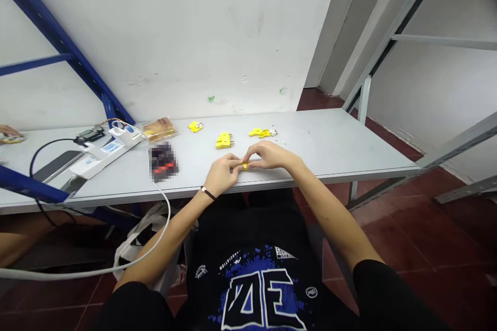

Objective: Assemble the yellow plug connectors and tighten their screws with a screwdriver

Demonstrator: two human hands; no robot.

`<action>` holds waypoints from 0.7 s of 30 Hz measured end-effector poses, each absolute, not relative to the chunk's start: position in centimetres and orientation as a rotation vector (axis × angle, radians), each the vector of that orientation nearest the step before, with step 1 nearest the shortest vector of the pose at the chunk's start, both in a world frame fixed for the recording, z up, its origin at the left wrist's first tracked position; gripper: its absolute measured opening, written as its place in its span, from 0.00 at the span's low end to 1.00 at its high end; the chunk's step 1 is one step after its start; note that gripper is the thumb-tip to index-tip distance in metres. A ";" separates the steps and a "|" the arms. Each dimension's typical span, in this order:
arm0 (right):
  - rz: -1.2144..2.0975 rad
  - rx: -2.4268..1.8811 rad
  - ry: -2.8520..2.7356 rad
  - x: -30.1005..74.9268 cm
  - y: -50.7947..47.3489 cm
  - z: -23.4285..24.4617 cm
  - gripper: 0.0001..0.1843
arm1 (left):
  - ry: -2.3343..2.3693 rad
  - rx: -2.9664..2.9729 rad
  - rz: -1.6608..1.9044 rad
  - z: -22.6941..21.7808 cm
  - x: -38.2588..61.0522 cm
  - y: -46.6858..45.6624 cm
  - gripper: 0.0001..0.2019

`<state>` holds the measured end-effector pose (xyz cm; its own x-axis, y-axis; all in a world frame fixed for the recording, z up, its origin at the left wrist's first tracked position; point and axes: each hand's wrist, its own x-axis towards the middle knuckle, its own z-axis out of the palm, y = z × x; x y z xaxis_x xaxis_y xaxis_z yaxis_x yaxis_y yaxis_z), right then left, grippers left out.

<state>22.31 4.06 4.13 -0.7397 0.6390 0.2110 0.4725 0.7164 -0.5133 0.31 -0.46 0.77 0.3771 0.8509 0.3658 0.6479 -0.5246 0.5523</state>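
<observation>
Near the front edge of the tabletop, my left hand (224, 171) and my right hand (269, 155) meet with fingertips pinched on a small yellow plastic piece (245, 166). Most of that piece is hidden by the fingers, so its full shape cannot be made out. Just beyond my hands lie yellow electrical plugs (223, 140) with metal pins pointing right. Farther right, an opened yellow plug (259, 133) shows a white inner part (273, 132) at its right end. Another small yellow plug (195, 126) lies farther back to the left.
A white power strip (106, 152) with cables, a dark phone-like slab (58, 165) and a clear bag of brownish parts (159, 129) occupy the left side. A pixelated dark item (163, 161) lies before the bag. A white cable (165, 222) crosses my left forearm. Another person's hand (8, 132) shows far left.
</observation>
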 end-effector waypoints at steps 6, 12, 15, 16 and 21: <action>0.574 -0.922 -2.473 23.9 4.5 5.1 0.08 | 1.266 2.231 0.919 0.4 -0.2 0.1 0.15; 0.315 -1.417 -2.014 29.7 6.3 5.7 0.12 | 1.229 2.208 0.887 0.4 -0.3 0.4 0.14; 0.280 -1.614 -1.926 32.5 7.3 4.9 0.12 | 1.217 2.252 0.874 0.4 -0.2 0.2 0.15; 0.298 -1.664 -1.903 33.2 7.6 4.6 0.13 | 1.213 2.267 0.872 0.3 -0.2 0.2 0.16; 0.348 -1.718 -1.897 34.3 8.9 2.8 0.16 | 1.210 2.325 0.871 0.2 -0.3 0.2 0.18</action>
<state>34.34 8.91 2.85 -0.0303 0.9742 0.2236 0.8312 0.1488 -0.5356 -0.27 0.20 0.19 0.4380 0.8282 0.3498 0.5943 -0.5587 0.5785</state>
